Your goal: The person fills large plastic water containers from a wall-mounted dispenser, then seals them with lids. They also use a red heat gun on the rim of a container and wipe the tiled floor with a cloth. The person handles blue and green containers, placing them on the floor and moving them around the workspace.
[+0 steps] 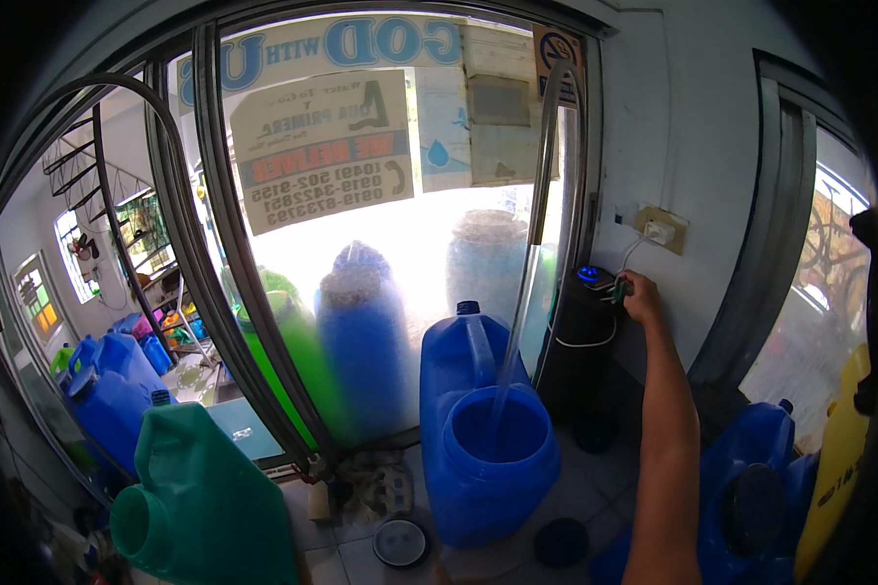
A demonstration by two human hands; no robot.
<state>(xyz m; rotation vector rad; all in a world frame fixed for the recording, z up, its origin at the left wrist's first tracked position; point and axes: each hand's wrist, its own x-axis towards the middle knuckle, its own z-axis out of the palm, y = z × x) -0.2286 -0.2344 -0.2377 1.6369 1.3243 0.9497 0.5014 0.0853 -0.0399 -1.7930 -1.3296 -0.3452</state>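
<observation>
My right hand point(638, 296) reaches out to the wall side, pinching a small green item point(619, 290) too small to make out. Just beside it stands a black, roughly cylindrical object point(578, 365) with a blue light point(589, 274) on top. My left hand is out of view. Before me a blue plastic water jug point(490, 497) stands upright on the tiles, its wide mouth uncapped. A clear hose point(519, 314) arches down into that mouth. Left of it, a green water jug point(205, 490) leans with its open mouth facing me.
Two round caps, one pale inside point(401, 543) and one dark point(560, 542), lie on the floor. Blue jugs point(753, 475) and a yellow container point(838, 453) crowd the right. A white plug point(658, 232) sits in the wall outlet. A framed glass panel point(432, 219) rises behind.
</observation>
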